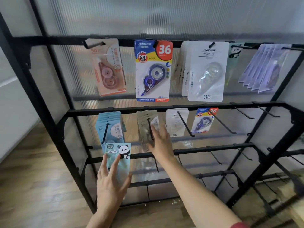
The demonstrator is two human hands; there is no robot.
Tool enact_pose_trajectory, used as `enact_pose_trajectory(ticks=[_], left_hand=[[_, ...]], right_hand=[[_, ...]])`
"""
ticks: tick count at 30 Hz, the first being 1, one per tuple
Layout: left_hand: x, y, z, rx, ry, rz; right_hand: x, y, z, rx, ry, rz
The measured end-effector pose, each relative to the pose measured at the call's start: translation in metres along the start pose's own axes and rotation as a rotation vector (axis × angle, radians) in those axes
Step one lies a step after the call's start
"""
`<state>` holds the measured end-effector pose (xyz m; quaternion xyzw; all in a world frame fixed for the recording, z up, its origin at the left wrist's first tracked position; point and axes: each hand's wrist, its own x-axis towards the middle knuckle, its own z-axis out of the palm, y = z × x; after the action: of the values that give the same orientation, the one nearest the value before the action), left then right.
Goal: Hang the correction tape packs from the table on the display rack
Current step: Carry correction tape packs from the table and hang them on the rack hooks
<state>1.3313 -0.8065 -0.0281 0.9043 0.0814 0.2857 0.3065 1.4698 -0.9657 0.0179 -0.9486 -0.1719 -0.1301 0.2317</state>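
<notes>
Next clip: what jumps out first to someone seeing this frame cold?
The blue-and-red 36 pack, hanging top centre on the rack, draws the eye first. Lower down, the left hand holds a panda pack just below the blue packs, while the right hand touches the beige packs on the second row.

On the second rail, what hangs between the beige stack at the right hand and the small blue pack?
Head view: a white pack marked 36, hanging alone on its own long hook.
</notes>
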Motion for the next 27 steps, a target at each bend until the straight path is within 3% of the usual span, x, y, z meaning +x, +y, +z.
enact_pose_trajectory(ticks=[10,17,27], left_hand=[[-0.026,0.065,0.044,-0.117,-0.096,0.138],[-0.053,0.156,0.091,-0.233,-0.167,0.247],[-0.037,0.303,0.158,-0.332,-0.048,0.354]], right_hand=[[-0.090,0.058,-0.060,-0.016,-0.078,0.171],[-0.141,0.134,-0.129,-0.002,0.004,0.318],[-0.133,0.251,-0.234,0.034,0.095,0.273]])
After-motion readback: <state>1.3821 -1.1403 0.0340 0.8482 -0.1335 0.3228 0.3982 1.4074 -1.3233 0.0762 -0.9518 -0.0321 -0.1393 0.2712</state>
